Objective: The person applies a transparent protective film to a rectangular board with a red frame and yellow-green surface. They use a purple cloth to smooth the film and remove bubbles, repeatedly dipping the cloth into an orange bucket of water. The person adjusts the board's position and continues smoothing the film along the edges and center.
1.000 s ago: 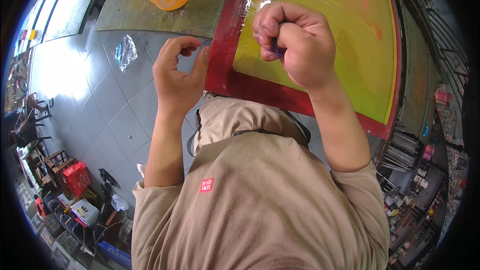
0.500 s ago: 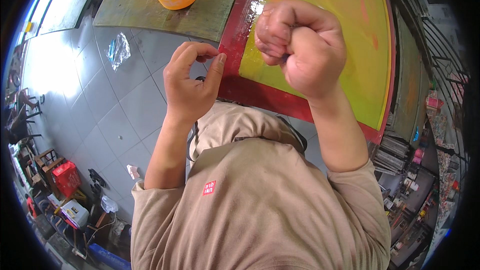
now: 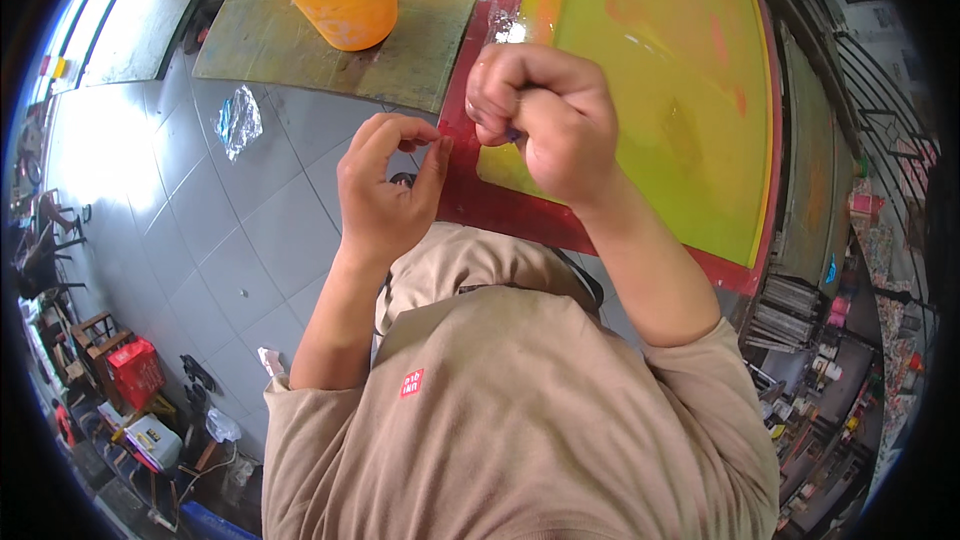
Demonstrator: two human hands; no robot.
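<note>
My left hand (image 3: 400, 185) is raised beside the red border of a framed yellow-green panel (image 3: 675, 130), thumb and index fingertips drawn together; anything between them is too small to make out. Just right of it, my right hand (image 3: 540, 125) is closed in a fist above the panel's near-left corner, with a small purple object (image 3: 514, 135) peeking from between the fingers, mostly hidden. The red frame (image 3: 492, 198) runs along the panel's near and left sides, and wet, shiny patches lie along its left strip.
An orange bucket (image 3: 335, 5) stands on a stained olive board (image 3: 435, 30) at the back left. A crumpled silver film (image 3: 240, 122) lies on the tiled floor. Chairs and a red bag (image 3: 137, 373) sit at lower left; metal racks and cluttered items (image 3: 790, 310) line the right side.
My left hand has moved right, its thumb and forefinger coming closer together. My right fist has dropped lower and shifted left, closer to my left hand.
</note>
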